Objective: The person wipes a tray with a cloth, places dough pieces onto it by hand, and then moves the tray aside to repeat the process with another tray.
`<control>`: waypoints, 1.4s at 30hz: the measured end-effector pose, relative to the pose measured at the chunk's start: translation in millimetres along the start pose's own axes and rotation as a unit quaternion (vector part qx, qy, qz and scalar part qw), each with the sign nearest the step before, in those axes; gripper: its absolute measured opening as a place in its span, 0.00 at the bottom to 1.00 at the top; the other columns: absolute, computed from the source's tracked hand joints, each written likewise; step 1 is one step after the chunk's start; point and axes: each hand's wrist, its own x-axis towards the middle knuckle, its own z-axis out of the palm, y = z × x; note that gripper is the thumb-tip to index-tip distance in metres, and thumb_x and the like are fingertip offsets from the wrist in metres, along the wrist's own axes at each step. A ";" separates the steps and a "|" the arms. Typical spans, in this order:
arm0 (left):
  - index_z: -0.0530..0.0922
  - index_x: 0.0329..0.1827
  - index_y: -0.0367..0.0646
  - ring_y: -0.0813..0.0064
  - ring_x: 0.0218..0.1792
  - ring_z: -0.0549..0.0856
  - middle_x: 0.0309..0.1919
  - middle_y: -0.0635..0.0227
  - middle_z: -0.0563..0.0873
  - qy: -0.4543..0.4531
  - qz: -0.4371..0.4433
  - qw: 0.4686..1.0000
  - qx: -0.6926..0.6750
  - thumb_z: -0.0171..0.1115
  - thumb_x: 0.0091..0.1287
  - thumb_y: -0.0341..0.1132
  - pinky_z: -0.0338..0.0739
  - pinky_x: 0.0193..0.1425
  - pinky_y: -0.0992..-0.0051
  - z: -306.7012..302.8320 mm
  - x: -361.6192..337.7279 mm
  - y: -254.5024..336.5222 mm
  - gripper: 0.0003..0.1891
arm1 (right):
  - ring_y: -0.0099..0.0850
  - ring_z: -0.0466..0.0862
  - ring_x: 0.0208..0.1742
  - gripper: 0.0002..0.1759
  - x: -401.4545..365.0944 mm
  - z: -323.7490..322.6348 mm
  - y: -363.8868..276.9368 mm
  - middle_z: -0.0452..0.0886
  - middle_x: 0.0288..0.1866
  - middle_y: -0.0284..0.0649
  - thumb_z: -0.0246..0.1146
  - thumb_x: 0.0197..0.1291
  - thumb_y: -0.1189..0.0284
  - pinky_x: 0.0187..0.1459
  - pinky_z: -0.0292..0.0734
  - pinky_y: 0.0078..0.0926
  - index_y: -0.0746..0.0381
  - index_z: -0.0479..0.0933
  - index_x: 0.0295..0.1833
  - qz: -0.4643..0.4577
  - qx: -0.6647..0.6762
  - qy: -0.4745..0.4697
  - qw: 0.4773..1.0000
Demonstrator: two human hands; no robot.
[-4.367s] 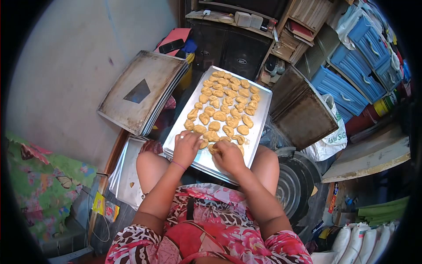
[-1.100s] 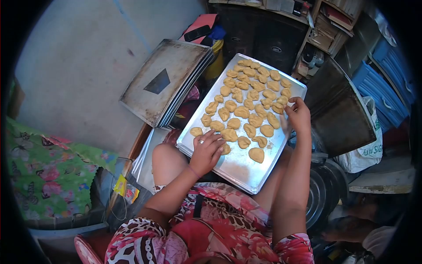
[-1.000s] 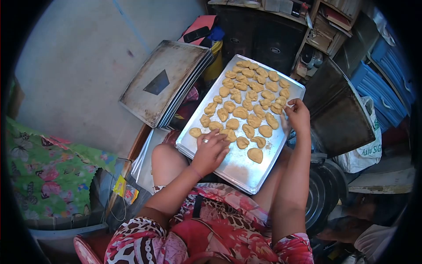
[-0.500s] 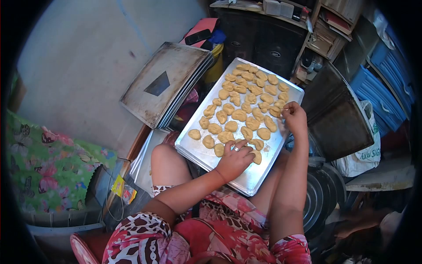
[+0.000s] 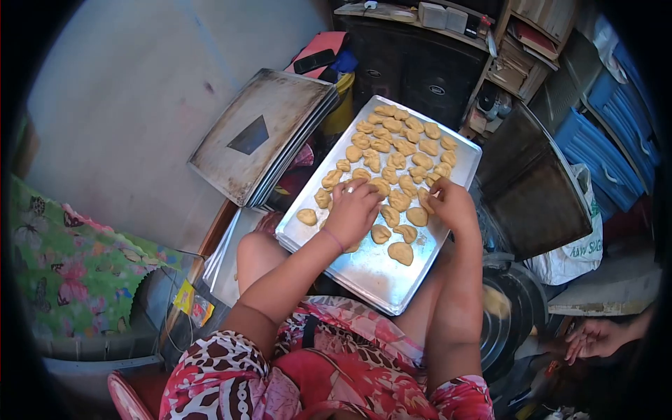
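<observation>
Rows of yellowish dough pieces (image 5: pixel 400 200) lie on a shiny metal baking tray (image 5: pixel 371 280), which rests across my lap. My left hand (image 5: pixel 352 215), a ring on one finger, hovers over the middle-left pieces with its fingers spread and hides several of them. On the tray's right edge side, my right hand (image 5: pixel 453 207) has thumb and fingertips closed around one dough piece (image 5: pixel 425 199). A flatter, larger piece (image 5: pixel 400 253) lies nearest to me on the tray.
Stacked dark baking trays (image 5: pixel 280 126) lean at the left. To the right stand a black round tub (image 5: pixel 532 301) with a blurred yellowish lump over it, and a dark upright tray (image 5: pixel 535 189). Another person's hand (image 5: pixel 595 341) reaches in at lower right. A white sack (image 5: pixel 584 252) sits behind.
My left hand has moved up and left over the tray from the near rows. My right hand has come down and inward from the right edge. The other person's hand shows more clearly.
</observation>
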 end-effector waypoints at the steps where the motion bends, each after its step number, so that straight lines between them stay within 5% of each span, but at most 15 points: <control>1: 0.81 0.42 0.48 0.65 0.58 0.73 0.45 0.69 0.81 0.003 0.008 1.000 0.000 0.59 0.60 0.33 0.58 0.59 0.58 -0.2 8.4 -1.9 0.09 | 0.42 0.83 0.40 0.15 2.1 0.4 3.4 0.83 0.35 0.45 0.68 0.46 0.68 0.42 0.77 0.37 0.58 0.80 0.42 0.009 0.014 0.005 1.000; 7: 0.82 0.44 0.48 0.68 0.55 0.74 0.43 0.70 0.81 -0.045 0.065 0.997 0.009 0.60 0.59 0.35 0.58 0.58 0.60 17.2 47.5 -12.2 0.11 | 0.41 0.83 0.42 0.17 13.4 19.6 17.6 0.83 0.38 0.46 0.68 0.44 0.71 0.43 0.76 0.36 0.57 0.81 0.44 -0.070 -0.016 0.002 0.997; 14: 0.82 0.43 0.49 0.68 0.53 0.75 0.42 0.70 0.81 -0.088 0.091 0.992 0.004 0.63 0.57 0.38 0.58 0.57 0.61 36.0 73.5 -7.4 0.12 | 0.41 0.83 0.41 0.13 10.0 1.9 17.3 0.83 0.37 0.45 0.67 0.46 0.72 0.43 0.76 0.35 0.59 0.81 0.41 -0.017 0.074 0.016 0.997; 16: 0.81 0.39 0.49 0.66 0.52 0.76 0.40 0.67 0.81 -0.106 0.084 0.990 0.037 0.63 0.57 0.40 0.57 0.58 0.60 38.7 77.2 -6.2 0.10 | 0.40 0.82 0.39 0.12 16.4 1.2 30.7 0.82 0.35 0.44 0.66 0.46 0.71 0.41 0.76 0.34 0.61 0.80 0.39 -0.001 0.078 0.113 0.990; 19: 0.81 0.38 0.48 0.65 0.50 0.77 0.39 0.66 0.81 -0.125 0.083 0.988 0.042 0.62 0.58 0.41 0.58 0.58 0.60 37.6 83.7 -4.8 0.09 | 0.41 0.82 0.37 0.12 23.2 3.3 39.2 0.81 0.34 0.44 0.67 0.47 0.69 0.40 0.76 0.35 0.61 0.80 0.39 -0.002 0.084 0.137 0.987; 25: 0.82 0.41 0.50 0.65 0.48 0.78 0.40 0.67 0.80 -0.041 0.057 0.997 0.023 0.59 0.60 0.39 0.61 0.54 0.61 53.9 105.8 1.4 0.09 | 0.41 0.81 0.40 0.14 34.5 7.1 38.2 0.81 0.37 0.44 0.65 0.49 0.69 0.42 0.75 0.36 0.60 0.79 0.43 0.017 0.109 0.183 0.977; 32: 0.83 0.42 0.51 0.65 0.47 0.79 0.41 0.68 0.82 -0.124 0.063 0.989 0.057 0.59 0.58 0.34 0.62 0.53 0.61 68.3 144.2 -12.4 0.10 | 0.44 0.81 0.46 0.14 43.7 19.7 38.9 0.80 0.45 0.42 0.60 0.54 0.70 0.46 0.76 0.39 0.56 0.79 0.47 0.018 0.016 0.173 0.985; 42: 0.83 0.42 0.51 0.65 0.50 0.79 0.41 0.69 0.84 -0.061 0.070 0.996 0.013 0.62 0.56 0.36 0.63 0.55 0.64 60.0 148.5 -35.0 0.11 | 0.43 0.81 0.45 0.13 47.6 16.6 31.5 0.81 0.43 0.44 0.62 0.52 0.68 0.45 0.76 0.40 0.58 0.79 0.44 0.081 0.033 0.170 0.982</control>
